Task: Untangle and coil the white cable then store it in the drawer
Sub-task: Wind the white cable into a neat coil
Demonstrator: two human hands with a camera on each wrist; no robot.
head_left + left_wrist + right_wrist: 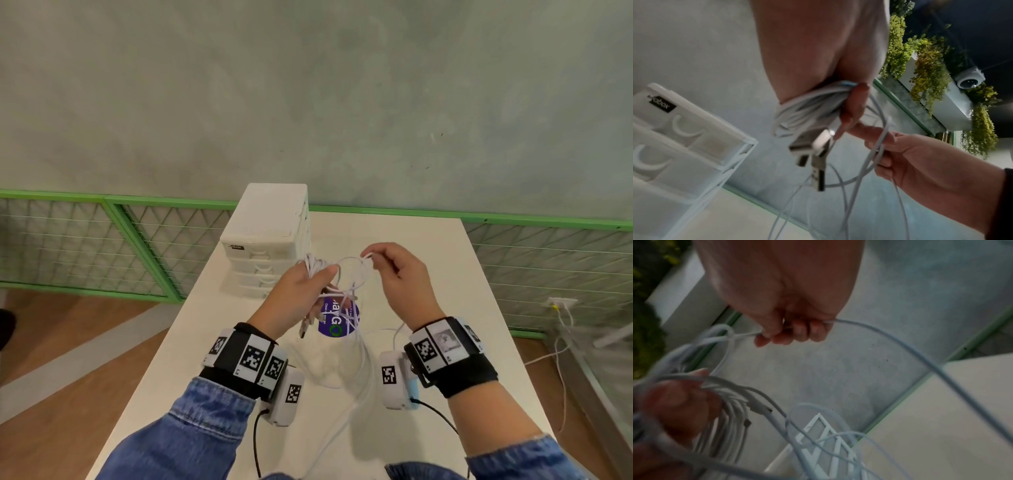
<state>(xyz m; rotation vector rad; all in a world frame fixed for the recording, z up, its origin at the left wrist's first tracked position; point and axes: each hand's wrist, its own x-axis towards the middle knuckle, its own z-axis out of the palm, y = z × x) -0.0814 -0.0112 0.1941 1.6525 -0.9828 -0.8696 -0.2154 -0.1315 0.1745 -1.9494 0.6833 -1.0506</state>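
My left hand [305, 291] is raised above the table and grips a bunch of white cable [317, 265] loops between thumb and fingers. In the left wrist view the bundle [807, 105] shows under the palm, with USB plugs [813, 155] dangling below. My right hand [394, 270] pinches one strand of the cable [890, 340] between thumb and fingers, just right of the left hand. Loose strands [356, 346] hang from both hands down to the table. The white drawer unit [270, 236] stands behind the left hand, its drawers closed.
A purple round sticker [337, 320] lies on the white table [479, 291] under the hanging loops. A green wire fence [102, 236] runs behind the table. Another white cord [561, 329] trails on the floor at the right.
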